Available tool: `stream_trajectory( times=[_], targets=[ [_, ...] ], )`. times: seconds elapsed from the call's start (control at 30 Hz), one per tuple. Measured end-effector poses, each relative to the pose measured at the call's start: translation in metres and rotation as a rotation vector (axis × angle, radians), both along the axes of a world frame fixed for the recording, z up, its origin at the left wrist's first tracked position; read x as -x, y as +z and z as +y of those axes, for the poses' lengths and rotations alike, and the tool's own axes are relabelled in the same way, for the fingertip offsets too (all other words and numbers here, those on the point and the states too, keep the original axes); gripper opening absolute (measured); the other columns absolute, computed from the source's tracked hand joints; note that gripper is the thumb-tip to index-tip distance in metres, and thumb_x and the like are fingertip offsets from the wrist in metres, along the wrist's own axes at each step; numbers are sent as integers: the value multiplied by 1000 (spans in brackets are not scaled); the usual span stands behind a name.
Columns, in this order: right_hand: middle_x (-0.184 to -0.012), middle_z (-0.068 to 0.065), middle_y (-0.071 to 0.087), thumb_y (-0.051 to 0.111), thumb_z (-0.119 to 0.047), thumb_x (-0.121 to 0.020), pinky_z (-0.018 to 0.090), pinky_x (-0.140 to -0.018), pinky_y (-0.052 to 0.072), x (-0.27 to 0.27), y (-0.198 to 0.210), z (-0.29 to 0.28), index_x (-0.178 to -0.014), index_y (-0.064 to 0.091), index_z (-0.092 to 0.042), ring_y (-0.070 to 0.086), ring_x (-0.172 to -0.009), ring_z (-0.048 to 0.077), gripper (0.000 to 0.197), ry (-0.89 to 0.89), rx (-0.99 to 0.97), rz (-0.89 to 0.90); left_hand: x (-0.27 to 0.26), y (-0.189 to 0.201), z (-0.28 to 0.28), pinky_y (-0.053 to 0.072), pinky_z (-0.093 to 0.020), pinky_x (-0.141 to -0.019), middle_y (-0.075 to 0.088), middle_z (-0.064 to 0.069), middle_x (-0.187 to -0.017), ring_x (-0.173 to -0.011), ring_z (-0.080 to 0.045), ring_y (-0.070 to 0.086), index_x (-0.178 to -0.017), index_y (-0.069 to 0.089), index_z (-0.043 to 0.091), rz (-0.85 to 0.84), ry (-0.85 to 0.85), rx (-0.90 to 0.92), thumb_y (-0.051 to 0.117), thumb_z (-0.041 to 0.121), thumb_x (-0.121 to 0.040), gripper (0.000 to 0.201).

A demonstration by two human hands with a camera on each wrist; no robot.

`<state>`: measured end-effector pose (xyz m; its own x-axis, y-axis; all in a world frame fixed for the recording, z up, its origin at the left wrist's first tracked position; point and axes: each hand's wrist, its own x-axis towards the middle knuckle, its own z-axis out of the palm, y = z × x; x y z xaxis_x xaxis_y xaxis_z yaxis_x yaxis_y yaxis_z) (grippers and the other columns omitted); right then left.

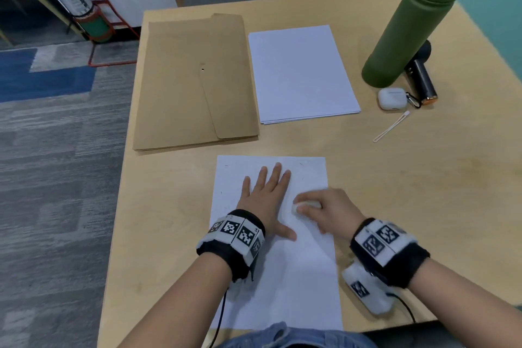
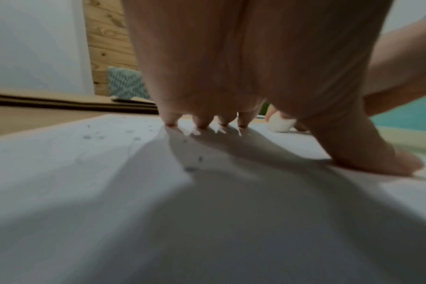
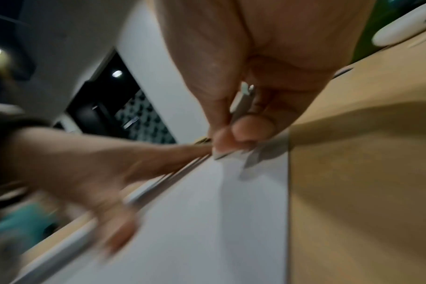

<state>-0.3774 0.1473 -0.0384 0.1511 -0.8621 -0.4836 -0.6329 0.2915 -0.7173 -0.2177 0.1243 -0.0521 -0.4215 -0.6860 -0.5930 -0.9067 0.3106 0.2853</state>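
Paper sheet [image 1: 296,277] lies flat on the table [image 1: 423,192], on the person's side of the brown envelope [image 1: 195,79] and close below its lower edge, with its long side running away from the person. Left hand [image 1: 265,200] is spread flat on the sheet's upper half, palm down. Its fingers are straight and slightly apart with the tips toward the envelope, and the thumb is stretched sideways. It grips nothing and only presses the paper down. Right hand [image 1: 324,212] sits just beside it with fingers curled. Thumb and fingertips pinch a small white eraser [image 1: 299,207], whose underside touches the sheet near its right edge. The right wrist view is smeared, so the exact finger placement cannot be told. The sheet is white and unfolded, with faint dark flecks near the end closest to the envelope. The left wrist view shows grey crumbs [image 2: 192,169] scattered over it around the fingertips [image 2: 170,121]. A paper stack [image 1: 302,73] lies just right of the envelope, and a green bottle [image 1: 409,28] stands well to the right of it
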Motion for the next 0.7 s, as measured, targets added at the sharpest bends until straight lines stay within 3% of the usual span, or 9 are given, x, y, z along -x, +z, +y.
stream_trajectory(
  times=[0.07,0.1,0.17,0.23,0.3,0.4,0.5,0.57,0.7],
  targets=[
    [-69,-22,54,63,-21,-85,25,-50,48,-1,5,13,-104,70,-15,49,-34,3,20,131,-102,19,0,-1,0,-14,-51,-112,-30,1,-154,-142,-24,-26,-148,-20,20,-5,-7,3,74,60,-66,131],
    [-71,-20,57,63,-20,-85,18,-50,46,1,7,11,-104,70,-14,51,-37,-3,20,163,-106,29,1,-1,1,-14,-51,-112,-30,1,-153,-141,-25,-27,-147,-21,20,-10,-11,3,74,61,-65,132],
    [-93,-9,69,63,-20,-85,8,-60,43,3,6,-6,-105,70,-13,57,-56,-10,22,128,-14,58,1,-2,1,-15,-51,-111,-31,1,-153,-141,-24,-28,-147,-23,20,-20,-15,2,74,61,-65,133],
    [-109,0,70,62,-20,-86,9,-76,37,5,1,-23,-103,71,-14,63,-90,2,21,-29,108,87,1,-2,1,-15,-51,-112,-32,1,-153,-141,-24,-28,-146,-24,21,-27,-18,2,73,62,-65,133],
    [-110,2,70,61,-19,-86,8,-81,33,5,-4,-22,-103,71,-13,62,-105,13,20,-89,169,90,0,-2,1,-15,-50,-112,-32,2,-153,-141,-24,-28,-146,-24,21,-30,-16,7,73,62,-65,132],
    [-111,-2,69,63,-20,-86,-3,-77,33,9,-4,8,-103,71,-13,59,-104,5,20,85,72,54,0,-2,1,-16,-50,-111,-32,2,-152,-141,-24,-28,-146,-24,21,-24,-11,11,74,60,-66,132],
    [-110,-4,70,63,-22,-85,4,-80,35,12,-5,11,-101,72,-17,60,-107,8,19,219,-2,84,0,-3,2,-16,-49,-111,-33,2,-152,-141,-24,-29,-146,-25,21,-20,-14,6,74,60,-66,133],
    [-112,-3,70,63,-23,-85,9,-85,33,8,-6,-8,-102,72,-17,60,-109,10,20,149,30,94,0,-3,2,-16,-49,-111,-33,3,-152,-141,-23,-28,-145,-25,20,-24,-15,0,73,60,-66,133],
    [-113,2,70,61,-20,-86,6,-82,29,-4,-10,-24,-103,72,-12,59,-111,15,21,-104,196,95,0,-3,2,-15,-49,-112,-33,3,-152,-141,-21,-28,-145,-26,19,-29,-5,-3,73,62,-65,135]
  ],
)
